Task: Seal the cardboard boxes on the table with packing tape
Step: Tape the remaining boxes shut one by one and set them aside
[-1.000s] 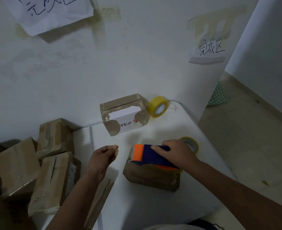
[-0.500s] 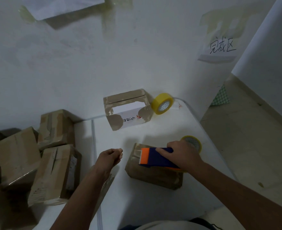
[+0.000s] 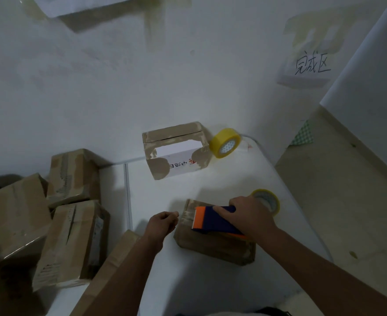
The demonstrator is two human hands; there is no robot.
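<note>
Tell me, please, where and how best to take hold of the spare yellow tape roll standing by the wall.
Pinch the yellow tape roll across its rim from above: it stands on edge, its open core facing the front, beside the cut-open box.

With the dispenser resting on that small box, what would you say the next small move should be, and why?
Probably draw the tape dispenser, gripped by the right hand, back across the box towards you. Its orange front edge sits near the box's far-left end, where the left hand seems to pinch something, so most of the top looks untaped.
</note>
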